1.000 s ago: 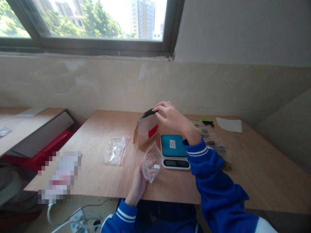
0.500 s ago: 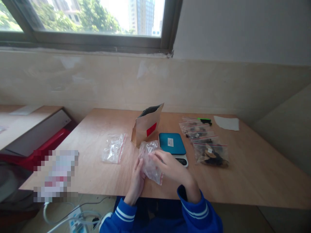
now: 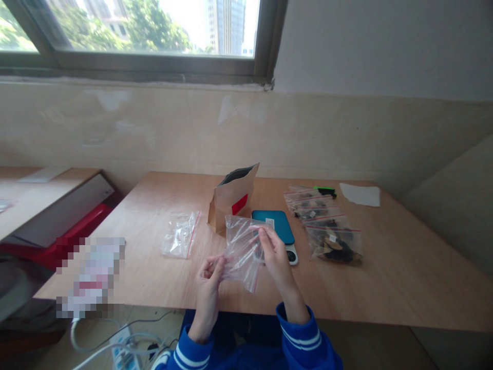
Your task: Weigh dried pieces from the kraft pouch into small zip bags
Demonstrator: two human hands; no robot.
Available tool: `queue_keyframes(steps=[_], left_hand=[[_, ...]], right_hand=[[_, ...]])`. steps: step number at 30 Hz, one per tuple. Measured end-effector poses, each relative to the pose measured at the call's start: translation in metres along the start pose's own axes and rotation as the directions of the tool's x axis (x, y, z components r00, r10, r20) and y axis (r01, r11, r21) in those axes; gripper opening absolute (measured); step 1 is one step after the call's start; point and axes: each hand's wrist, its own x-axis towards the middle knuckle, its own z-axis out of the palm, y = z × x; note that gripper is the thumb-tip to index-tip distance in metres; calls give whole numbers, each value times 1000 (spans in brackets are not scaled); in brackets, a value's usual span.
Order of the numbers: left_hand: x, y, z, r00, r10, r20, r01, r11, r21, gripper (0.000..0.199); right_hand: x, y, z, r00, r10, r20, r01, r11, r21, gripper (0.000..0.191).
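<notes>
Here, the left hand and the right hand each have their grip clamped on an opposite edge of a clear plastic zip bag, raised above the pale plywood worktop, in front of a teal-topped digital scale and a brown kraft-paper pouch.

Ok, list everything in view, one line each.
held zip bag: 1, clear, between the hands
loose zip bag: 1, clear, on table left of pouch
kraft pouch: 1, brown with red label, upright on table
digital scale: 1, teal top, right of pouch
filled zip bags: several, clear with dark contents, right of scale
paper sheet: 1, white, far end of table
plywood table: 1, light brown, under everything
power strip: 1, white, below table
left hand: bare, pinching held bag
right hand: bare, pinching held bag
sleeves: 2, blue with white stripes, bottom of view
</notes>
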Motion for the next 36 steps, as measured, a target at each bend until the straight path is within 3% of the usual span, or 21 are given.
queue_keyframes(steps=[7, 11, 17, 22, 25, 30, 36], left_hand=[[-7, 13, -3, 975, -164, 149, 162, 986, 28, 43], [-3, 21, -10, 956, -144, 254, 88, 972, 220, 45], [4, 29, -1, 970, 113, 215, -196, 888, 416, 41], [10, 28, 5, 963, 71, 261, -187, 873, 450, 34], [14, 38, -4, 983, 80, 166, -146, 888, 435, 37], [18, 65, -24, 996, 79, 41, -89, 911, 404, 38], [17, 76, -45, 988, 155, 27, -151, 886, 439, 37]], right_hand=[[-3, 0, -6, 991, 96, -96, -73, 974, 213, 37], [-1, 2, -13, 980, 126, -155, -71, 945, 319, 40], [-5, 0, -9, 984, 178, -19, -154, 895, 418, 40], [-10, 4, -4, 976, 163, 148, -202, 926, 318, 40], [-4, 14, -25, 974, 183, 137, -210, 952, 224, 47], [6, 31, -75, 966, 239, -100, -228, 967, 113, 52], [1, 38, -97, 971, 228, -73, -230, 973, -20, 51]])
